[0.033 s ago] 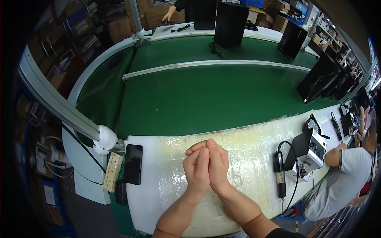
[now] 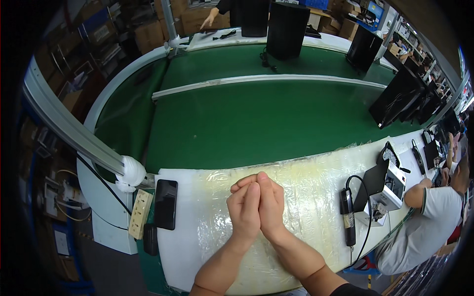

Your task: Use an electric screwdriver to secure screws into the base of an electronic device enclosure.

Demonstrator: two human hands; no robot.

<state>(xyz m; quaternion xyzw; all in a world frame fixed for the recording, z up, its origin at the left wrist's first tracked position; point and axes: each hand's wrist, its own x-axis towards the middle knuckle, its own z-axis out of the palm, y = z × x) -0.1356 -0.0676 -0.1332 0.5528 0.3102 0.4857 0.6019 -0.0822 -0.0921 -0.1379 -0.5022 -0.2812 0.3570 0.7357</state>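
My left hand [image 2: 244, 211] and my right hand [image 2: 271, 203] are clasped together above the plastic-wrapped work surface [image 2: 316, 197]. Both thumbs lie side by side on top. The fingers are folded and pressed against each other, and nothing shows between them; the palms are hidden. A black phone [image 2: 166, 204] rests to the left of my hands. To their right lies a black electric screwdriver [image 2: 348, 217] with a looped cable.
Beyond the surface runs a green conveyor belt [image 2: 266, 118] with a metal divider rail [image 2: 266, 79]. Tall black cases [image 2: 286, 32] stand on its far side. A cream power strip [image 2: 140, 214] sits left. A co-worker [image 2: 419, 227] sits at the right, near a white-and-black device [image 2: 387, 185].
My hands have not moved. At the far edge, another person's hand has shifted slightly. The seated co-worker at the right has moved a little.
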